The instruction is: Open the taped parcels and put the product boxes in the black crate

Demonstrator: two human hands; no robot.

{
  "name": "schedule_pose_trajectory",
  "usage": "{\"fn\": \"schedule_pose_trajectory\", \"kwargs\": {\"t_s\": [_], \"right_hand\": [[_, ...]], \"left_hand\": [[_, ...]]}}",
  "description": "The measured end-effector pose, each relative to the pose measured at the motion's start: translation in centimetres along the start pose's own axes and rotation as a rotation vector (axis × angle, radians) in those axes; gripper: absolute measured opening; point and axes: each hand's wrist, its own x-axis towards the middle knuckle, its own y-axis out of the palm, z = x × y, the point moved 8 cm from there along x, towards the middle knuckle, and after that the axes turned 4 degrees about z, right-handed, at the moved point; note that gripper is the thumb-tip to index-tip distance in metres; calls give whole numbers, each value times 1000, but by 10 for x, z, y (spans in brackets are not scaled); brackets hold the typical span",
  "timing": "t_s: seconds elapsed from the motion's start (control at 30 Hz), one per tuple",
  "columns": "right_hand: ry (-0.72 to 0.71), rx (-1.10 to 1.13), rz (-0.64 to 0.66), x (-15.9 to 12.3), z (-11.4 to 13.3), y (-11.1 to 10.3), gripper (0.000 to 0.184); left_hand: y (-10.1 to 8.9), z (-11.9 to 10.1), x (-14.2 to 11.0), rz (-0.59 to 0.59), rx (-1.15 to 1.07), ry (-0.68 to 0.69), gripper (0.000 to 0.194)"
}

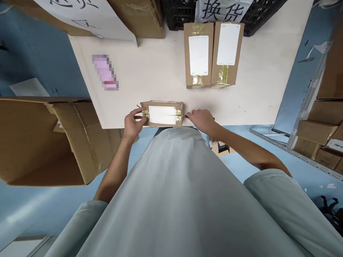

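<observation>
A small cardboard box (145,113) with clear tape and a white label (162,115) lies at the table's near edge, just in front of my body. My left hand (134,123) grips its left end between thumb and fingers. From the right, my right hand (201,119) is closed around a box cutter (185,116). Only the cutter's red and dark front and a bit of its back end show. Its tip is at the box's right end, by the tape; whether the blade has entered the tape I cannot tell.
Two taped boxes (198,80) with white labels stand farther back on the white table (150,67). Black crates (178,16) and a larger carton (150,18) line the back. A blurred pink item (104,71) lies left. A big open carton (83,135) stands beside the table; boxes (316,132) fill a right shelf.
</observation>
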Motion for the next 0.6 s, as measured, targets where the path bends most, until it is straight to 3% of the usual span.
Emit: {"fn": "schedule_pose_trajectory", "kwargs": {"t_s": [0.1, 0.23, 0.47, 0.6], "right_hand": [[-3, 14, -8, 2, -5, 4, 38], [-5, 124, -68, 4, -13, 15, 47], [-84, 435, -323, 13, 27, 31, 56], [84, 798, -551, 26, 26, 42, 60]], "left_hand": [[0, 0, 0, -10, 0, 9, 48], [-2, 4, 0, -22, 0, 17, 50], [-24, 23, 1, -90, -16, 18, 52], [-42, 40, 10, -144, 23, 26, 53]]}}
